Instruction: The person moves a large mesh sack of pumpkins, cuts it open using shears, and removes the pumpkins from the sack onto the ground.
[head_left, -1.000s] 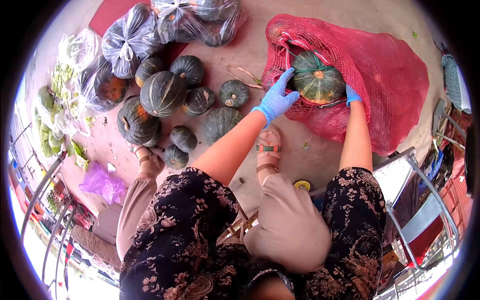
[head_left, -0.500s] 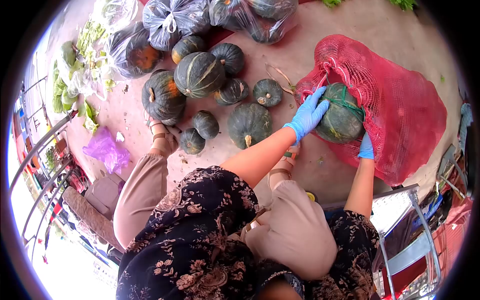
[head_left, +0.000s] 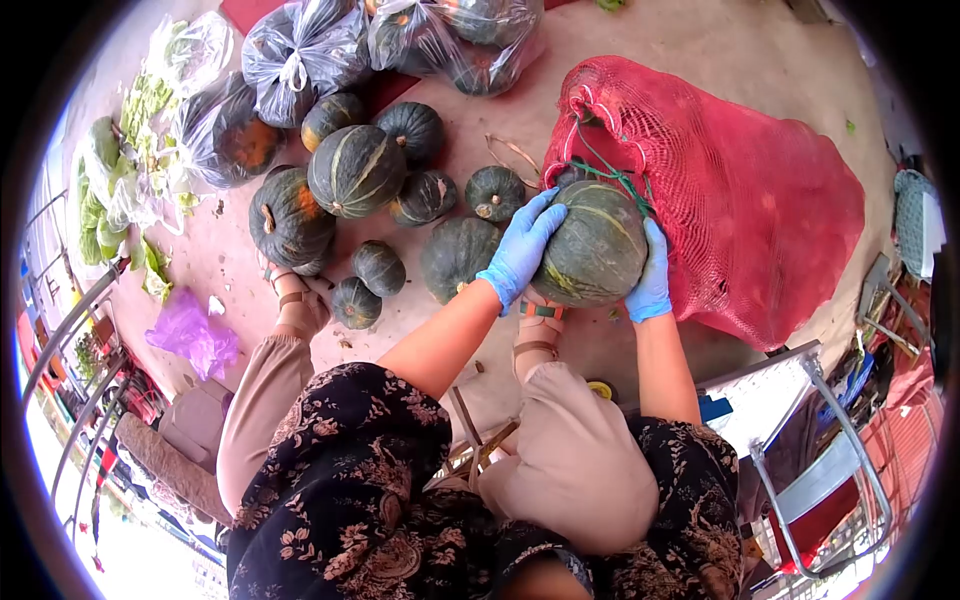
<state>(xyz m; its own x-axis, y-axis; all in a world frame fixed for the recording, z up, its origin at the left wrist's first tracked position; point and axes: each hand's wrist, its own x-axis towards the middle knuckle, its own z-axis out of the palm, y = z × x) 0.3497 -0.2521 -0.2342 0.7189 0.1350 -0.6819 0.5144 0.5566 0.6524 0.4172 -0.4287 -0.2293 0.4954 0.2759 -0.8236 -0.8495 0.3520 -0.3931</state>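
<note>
A large dark green pumpkin is held between my two blue-gloved hands, just outside the mouth of a red mesh sack. My left hand is pressed on its left side with the fingers over the top. Against its right side lies my right hand, partly hidden behind the pumpkin. Green string hangs at the sack's opening, where part of another pumpkin shows. The sack bulges and lies on its side on the floor.
Several loose pumpkins sit left of my hands. Bagged pumpkins are behind them. Leafy greens and a purple plastic bag lie at the far left. A metal-framed chair stands at the lower right.
The pumpkin has come out of the sack's mouth toward my body, with both hands on it. My right hand, earlier partly inside the sack, now shows outside. The camera view has shifted.
</note>
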